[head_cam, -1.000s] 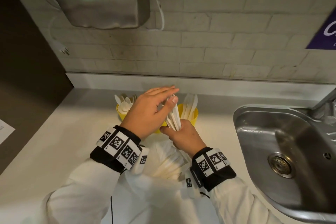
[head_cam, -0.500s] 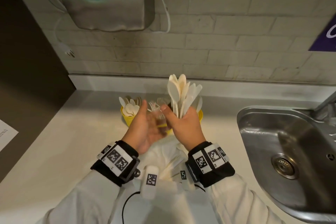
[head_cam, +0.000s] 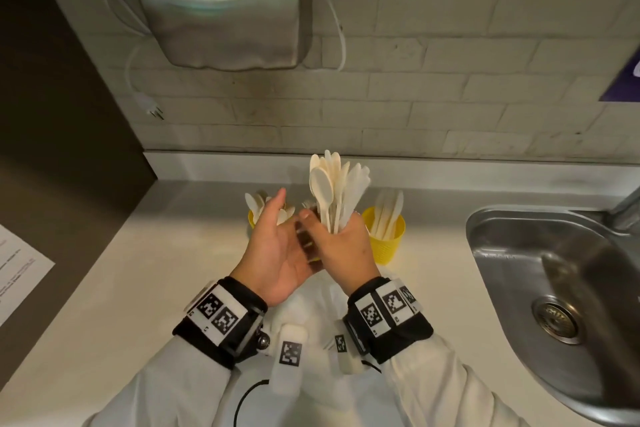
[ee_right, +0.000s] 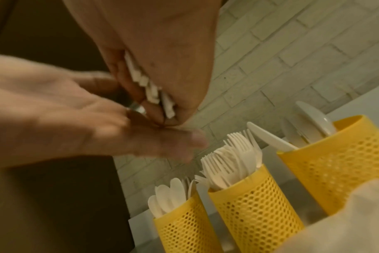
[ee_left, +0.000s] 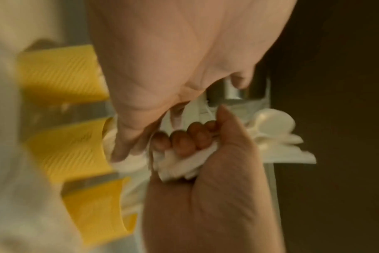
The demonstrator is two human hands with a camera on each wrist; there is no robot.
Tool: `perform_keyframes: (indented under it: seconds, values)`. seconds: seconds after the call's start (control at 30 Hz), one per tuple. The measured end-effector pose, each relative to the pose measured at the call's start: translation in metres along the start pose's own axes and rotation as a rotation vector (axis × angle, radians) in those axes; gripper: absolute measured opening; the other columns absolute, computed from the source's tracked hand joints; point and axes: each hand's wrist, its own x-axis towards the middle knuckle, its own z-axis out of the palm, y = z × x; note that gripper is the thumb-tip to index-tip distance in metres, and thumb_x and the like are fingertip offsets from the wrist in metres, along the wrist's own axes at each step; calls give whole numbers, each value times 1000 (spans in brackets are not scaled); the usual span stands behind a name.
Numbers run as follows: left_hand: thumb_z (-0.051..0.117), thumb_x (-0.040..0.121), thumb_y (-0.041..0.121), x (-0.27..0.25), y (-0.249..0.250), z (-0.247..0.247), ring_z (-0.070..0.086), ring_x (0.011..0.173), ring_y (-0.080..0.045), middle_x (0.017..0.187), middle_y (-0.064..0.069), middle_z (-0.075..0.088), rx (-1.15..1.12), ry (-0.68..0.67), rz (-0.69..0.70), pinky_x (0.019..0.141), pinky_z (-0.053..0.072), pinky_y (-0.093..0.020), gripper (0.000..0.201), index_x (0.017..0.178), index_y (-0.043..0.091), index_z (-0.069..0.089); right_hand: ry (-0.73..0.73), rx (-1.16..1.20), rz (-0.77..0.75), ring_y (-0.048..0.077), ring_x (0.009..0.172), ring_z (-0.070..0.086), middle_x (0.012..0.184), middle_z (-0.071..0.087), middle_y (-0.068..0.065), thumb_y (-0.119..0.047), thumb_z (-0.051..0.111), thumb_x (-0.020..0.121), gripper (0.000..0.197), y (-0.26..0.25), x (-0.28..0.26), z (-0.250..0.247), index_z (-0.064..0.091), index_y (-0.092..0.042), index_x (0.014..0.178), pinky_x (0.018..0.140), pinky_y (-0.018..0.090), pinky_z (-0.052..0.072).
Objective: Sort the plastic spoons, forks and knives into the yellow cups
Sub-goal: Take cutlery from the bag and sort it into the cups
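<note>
The right hand holds a fistful of white plastic cutlery upright above the counter, fingers curled tight round the handles, so the grip is closed on the bundle; smooth oval spoon bowls and flat blades fan out above the fist, and the squared handle ends poke out below it in the right wrist view. The left hand is beside it, palm turned toward the bundle with fingers loosely spread and nothing in its grip, its fingertips at the right hand's knuckles. Behind the hands stand three yellow cups in a row, their walls a perforated mesh: the left cup carries spoons, the middle cup carries forks with thin tines, and the right cup carries smooth, flat-bladed pieces that look like knives. The hands cover the middle cup in the head view. A crumpled white bag lies on the pale, smooth counter under the wrists. To the right is a steel sink; on the brick wall above hangs a brushed metal hand dryer, with a loose white cord and plug. A printed sheet of paper lies at the left.
</note>
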Motion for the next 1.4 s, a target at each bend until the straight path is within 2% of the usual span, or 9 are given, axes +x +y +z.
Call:
perform_keyframes:
  seconds: [0.17, 0.3, 0.43, 0.53, 0.73, 0.9, 1.1, 1.27, 1.4]
  values:
    - [78, 83, 47, 0, 8, 5, 70, 111, -10, 114, 5, 77, 480, 28, 281, 105, 52, -42, 44, 121, 26, 68, 28, -407, -185, 15, 76, 70, 83, 73, -2, -14, 65, 92, 13, 13, -1, 11, 70, -19, 104, 69, 34, 57]
    - [75, 85, 42, 8, 8, 4, 72, 107, -17, 106, -3, 79, 581, 140, 390, 107, 51, -50, 22, 96, 24, 80, -5, -451, -202, 14, 88, 72, 97, 75, -3, -23, 67, 90, 42, 15, -8, 22, 59, -24, 131, 77, 40, 61]
    - [55, 101, 9, 6, 17, -9, 65, 124, -27, 125, -14, 73, 357, -49, 336, 112, 45, -50, 17, 105, 10, 71, -281, -136, -35, 19, 62, 72, 89, 72, 1, -15, 76, 87, 60, 8, -16, 12, 50, -27, 140, 43, 29, 52]
    - [54, 102, 10, 8, 23, -12, 66, 123, -31, 127, -16, 71, 356, -126, 295, 108, 49, -46, 18, 112, 6, 68, -330, -23, 43, 21, 43, 56, 65, 62, 4, -9, 69, 92, 27, 12, -12, 10, 59, -15, 117, 38, 27, 41]
    - [76, 84, 32, 17, 13, -17, 71, 113, -26, 112, -11, 77, 396, 75, 381, 105, 53, -43, 34, 105, 6, 78, -168, -173, -175, -6, 108, 64, 118, 69, -10, -9, 69, 95, 48, 30, -7, 28, 54, -16, 140, 89, 13, 49]
    - [92, 74, 24, 27, 10, -32, 71, 99, -32, 110, -15, 77, 352, 149, 401, 86, 50, -49, 43, 113, 17, 76, -360, 145, 92, 13, 65, 53, 84, 62, 2, -19, 50, 99, 42, 38, -8, 21, 51, -33, 138, 53, 25, 41]
    - [80, 86, 33, 29, 1, -29, 71, 111, -28, 114, -13, 76, 292, 133, 387, 105, 50, -54, 35, 114, 12, 76, -167, -30, -102, 11, 137, 51, 152, 51, -6, -48, 28, 108, 54, 54, -9, 33, 31, -31, 159, 113, 34, 44]
    - [65, 99, 25, 31, 1, -36, 72, 109, -23, 109, -8, 78, 397, 164, 405, 96, 56, -40, 21, 99, 11, 80, -198, 24, 5, 7, 75, 58, 94, 62, -8, -48, 33, 109, 46, 58, -11, 33, 40, -36, 153, 63, 25, 50]
    - [65, 99, 24, 32, -1, -41, 73, 91, -16, 99, -16, 77, 407, 213, 453, 80, 56, -26, 29, 98, -3, 75, -275, -135, -82, -5, 120, 59, 131, 64, -9, -31, 30, 113, 36, 49, -9, 32, 42, -39, 146, 104, 20, 47]
